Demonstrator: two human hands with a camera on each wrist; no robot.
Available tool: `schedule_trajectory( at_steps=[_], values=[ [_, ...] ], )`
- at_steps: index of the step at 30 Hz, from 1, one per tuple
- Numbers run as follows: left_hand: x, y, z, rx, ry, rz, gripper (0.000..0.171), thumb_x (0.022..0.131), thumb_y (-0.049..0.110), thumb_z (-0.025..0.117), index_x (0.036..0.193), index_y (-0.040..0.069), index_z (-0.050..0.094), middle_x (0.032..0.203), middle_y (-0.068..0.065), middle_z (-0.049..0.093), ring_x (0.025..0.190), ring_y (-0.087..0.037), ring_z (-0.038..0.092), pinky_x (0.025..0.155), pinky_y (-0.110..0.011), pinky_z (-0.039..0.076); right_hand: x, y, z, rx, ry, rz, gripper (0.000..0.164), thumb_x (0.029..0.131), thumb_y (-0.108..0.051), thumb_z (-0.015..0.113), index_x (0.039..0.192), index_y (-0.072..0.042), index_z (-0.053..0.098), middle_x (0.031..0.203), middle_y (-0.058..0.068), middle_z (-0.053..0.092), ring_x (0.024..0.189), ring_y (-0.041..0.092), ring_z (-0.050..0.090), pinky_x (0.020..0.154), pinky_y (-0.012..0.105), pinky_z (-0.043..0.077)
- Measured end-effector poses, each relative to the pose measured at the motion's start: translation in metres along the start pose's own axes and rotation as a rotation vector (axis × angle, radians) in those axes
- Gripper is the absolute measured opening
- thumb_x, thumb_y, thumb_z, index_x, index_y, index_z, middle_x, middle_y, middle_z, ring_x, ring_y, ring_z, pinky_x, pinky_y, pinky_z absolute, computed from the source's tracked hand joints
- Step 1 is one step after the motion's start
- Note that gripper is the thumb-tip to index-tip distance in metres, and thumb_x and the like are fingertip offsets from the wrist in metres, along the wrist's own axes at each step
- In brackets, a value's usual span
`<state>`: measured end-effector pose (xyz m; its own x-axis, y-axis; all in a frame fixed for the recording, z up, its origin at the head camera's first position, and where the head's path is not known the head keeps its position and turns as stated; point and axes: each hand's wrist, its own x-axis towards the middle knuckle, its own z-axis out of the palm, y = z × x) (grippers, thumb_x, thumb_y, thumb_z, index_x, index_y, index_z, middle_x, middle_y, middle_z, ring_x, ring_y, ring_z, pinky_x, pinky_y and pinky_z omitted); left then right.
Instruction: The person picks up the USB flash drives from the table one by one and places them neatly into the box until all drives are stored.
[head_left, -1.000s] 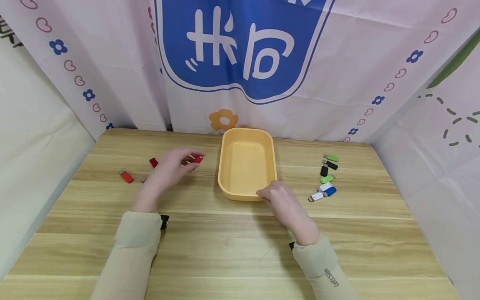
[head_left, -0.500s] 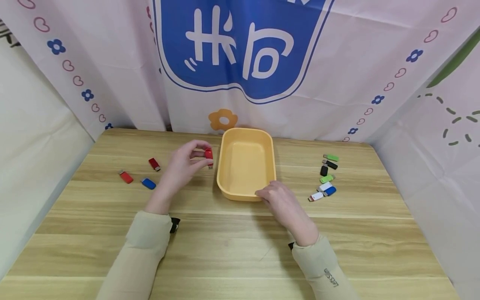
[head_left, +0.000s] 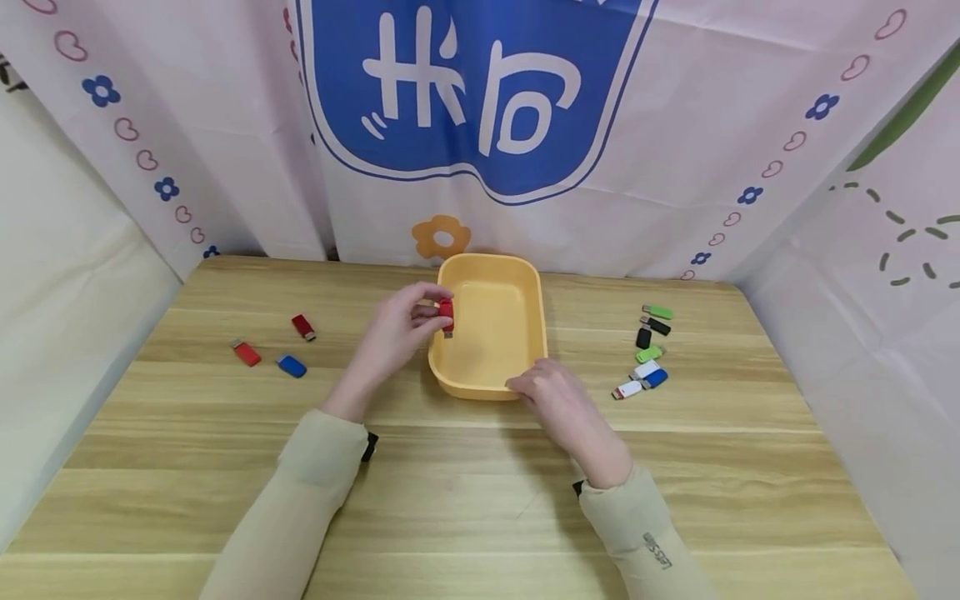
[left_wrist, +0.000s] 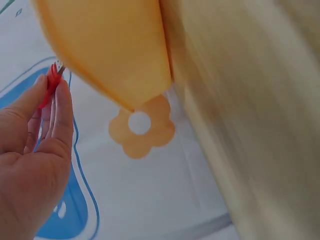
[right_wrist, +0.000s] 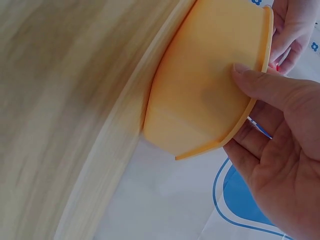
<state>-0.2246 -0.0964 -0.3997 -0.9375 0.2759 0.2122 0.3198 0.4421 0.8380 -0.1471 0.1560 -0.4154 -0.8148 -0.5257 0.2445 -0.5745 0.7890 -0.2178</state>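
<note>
Between thumb and fingers, my left hand [head_left: 397, 332] pinches a red USB flash drive [head_left: 446, 315] over the left rim of a yellow plastic bin [head_left: 491, 333]. Its metal plug points down toward the bin's inside in the head view. In the left wrist view the same red drive [left_wrist: 50, 86] shows at the fingertips beside the bin wall [left_wrist: 110, 45]. My right hand [head_left: 566, 408] grips the bin's near right corner. Seen from the right wrist, the thumb [right_wrist: 255, 82] lies on the outer wall and the fingers reach over the rim.
Left on the wooden table [head_left: 450, 500] lie a red drive [head_left: 246, 353], a dark red drive [head_left: 303, 327] and a blue drive [head_left: 292, 366]. Several more, green, black, white and blue, cluster at right, among them a green drive [head_left: 658, 312]. A printed curtain [head_left: 375, 208] hangs behind.
My left hand has carried the red flash drive rightward from the table's left side to over the bin, turning its plug downward. The right hand keeps its hold on the bin.
</note>
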Motion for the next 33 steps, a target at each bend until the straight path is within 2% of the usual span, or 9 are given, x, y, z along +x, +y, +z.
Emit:
schedule_trajectory(
  at_steps=[8,12,18,24,26,28,30,32,33],
  values=[
    [0.037,0.008,0.01,0.175,-0.073,0.041,0.029,0.09,0.004,0.07,0.118,0.008,0.062,0.116,-0.01,0.065,0.102,-0.024,0.071,0.089,-0.036,0.059,0.002,-0.002,0.0,-0.006,0.008,-0.002,0.015,0.086,-0.001,0.073,0.097,-0.01,0.079,0.093,0.001,0.079,0.086,0.019,0.066,0.084,0.035,0.054],
    [0.051,0.007,0.013,0.209,-0.119,0.046,0.025,0.091,0.002,0.068,0.115,0.007,0.06,0.109,-0.01,0.063,0.099,-0.024,0.071,0.085,-0.035,0.06,0.002,-0.002,-0.001,-0.012,0.018,-0.013,0.015,0.086,-0.001,0.074,0.096,-0.011,0.079,0.092,0.0,0.079,0.086,0.019,0.067,0.09,0.036,0.054],
    [0.064,0.001,0.019,0.349,-0.198,0.05,0.025,0.093,0.002,0.066,0.115,0.005,0.055,0.111,-0.012,0.06,0.101,-0.026,0.065,0.088,-0.037,0.057,0.001,0.0,0.0,-0.015,0.019,-0.014,0.015,0.086,-0.001,0.074,0.096,-0.011,0.079,0.092,0.0,0.079,0.086,0.019,0.067,0.087,0.035,0.054],
    [0.068,-0.005,0.024,0.466,-0.25,0.056,0.026,0.094,0.004,0.065,0.118,0.006,0.055,0.114,-0.011,0.057,0.102,-0.026,0.057,0.092,-0.038,0.053,0.001,-0.001,0.0,-0.01,0.005,-0.003,0.015,0.087,-0.002,0.073,0.096,-0.011,0.079,0.092,0.0,0.079,0.087,0.019,0.067,0.088,0.035,0.054],
    [0.069,-0.006,0.025,0.478,-0.265,0.064,0.025,0.095,0.004,0.063,0.119,0.005,0.055,0.112,-0.01,0.056,0.1,-0.025,0.056,0.09,-0.037,0.052,0.002,-0.001,0.0,-0.008,0.004,0.001,0.015,0.086,-0.002,0.073,0.097,-0.011,0.079,0.093,0.0,0.079,0.087,0.019,0.067,0.091,0.036,0.054],
    [0.071,-0.007,0.026,0.461,-0.283,0.041,0.021,0.1,0.003,0.055,0.121,0.006,0.056,0.109,-0.009,0.054,0.097,-0.024,0.055,0.086,-0.035,0.051,0.002,-0.001,0.0,-0.004,0.006,0.002,0.015,0.086,-0.001,0.074,0.096,-0.01,0.079,0.092,0.001,0.078,0.088,0.02,0.067,0.091,0.037,0.054],
    [0.073,-0.008,0.028,0.404,-0.304,-0.023,0.021,0.104,0.007,0.045,0.122,0.009,0.057,0.106,-0.007,0.052,0.095,-0.023,0.054,0.083,-0.034,0.049,0.002,0.0,0.0,-0.01,0.012,-0.005,0.014,0.085,-0.001,0.074,0.096,-0.01,0.079,0.092,0.001,0.078,0.088,0.02,0.067,0.093,0.037,0.054],
    [0.075,-0.009,0.03,0.304,-0.313,-0.112,0.025,0.103,0.013,0.04,0.12,0.011,0.058,0.104,-0.006,0.051,0.093,-0.022,0.053,0.082,-0.034,0.047,0.002,0.0,0.001,-0.016,0.018,-0.016,0.014,0.085,0.0,0.074,0.095,-0.009,0.079,0.091,0.001,0.078,0.087,0.019,0.067,0.094,0.037,0.053],
    [0.075,-0.01,0.031,0.301,-0.322,-0.12,0.027,0.102,0.014,0.039,0.119,0.01,0.06,0.105,-0.007,0.05,0.094,-0.022,0.053,0.081,-0.034,0.046,0.002,0.0,0.001,-0.019,0.019,-0.02,0.014,0.085,0.0,0.074,0.095,-0.009,0.079,0.091,0.002,0.078,0.087,0.019,0.068,0.095,0.037,0.053]
  ],
)
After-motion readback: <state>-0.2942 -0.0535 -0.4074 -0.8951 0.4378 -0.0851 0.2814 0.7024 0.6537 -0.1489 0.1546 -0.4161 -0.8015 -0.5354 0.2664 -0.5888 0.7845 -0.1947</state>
